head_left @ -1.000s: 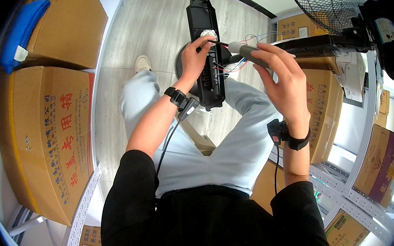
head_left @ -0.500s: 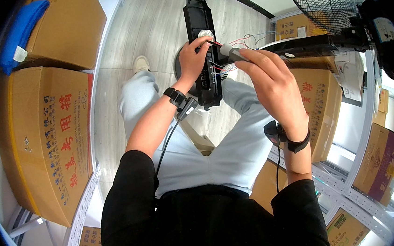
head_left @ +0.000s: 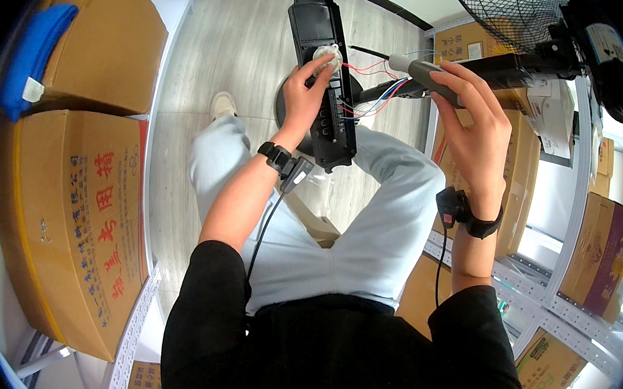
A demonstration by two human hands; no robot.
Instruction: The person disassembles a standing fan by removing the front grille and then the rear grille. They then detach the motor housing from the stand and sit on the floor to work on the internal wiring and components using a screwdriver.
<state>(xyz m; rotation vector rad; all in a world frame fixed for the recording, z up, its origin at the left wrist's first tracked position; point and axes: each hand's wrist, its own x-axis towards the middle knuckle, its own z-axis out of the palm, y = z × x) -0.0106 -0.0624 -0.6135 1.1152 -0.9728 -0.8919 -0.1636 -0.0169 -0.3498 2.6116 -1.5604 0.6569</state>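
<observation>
A long black plastic housing (head_left: 316, 23) with an open, ribbed inside stands upright between my knees. My left hand (head_left: 303, 99) is closed at its middle, fingertips on a round, whitish translucent part (head_left: 327, 54). To the right, my right hand (head_left: 472, 125) grips the grey handle of a screwdriver (head_left: 431, 79). Its dark shaft points up and left toward the housing, with its tip apart from it. Thin red, blue and white wires (head_left: 377, 98) run from the housing toward a black fan pole (head_left: 479, 74). My left fingers partly hide the round part.
A fan with a black wire cage (head_left: 506, 0) leans in at the upper right. Cardboard boxes (head_left: 84, 222) fill the shelf on my left, and more boxes (head_left: 517, 176) stand on my right. A dark round base (head_left: 285, 108) lies behind the housing.
My right hand has moved right with the screwdriver, drawing its tip away from the housing. My left hand stays at the round part; the wires show more fully.
</observation>
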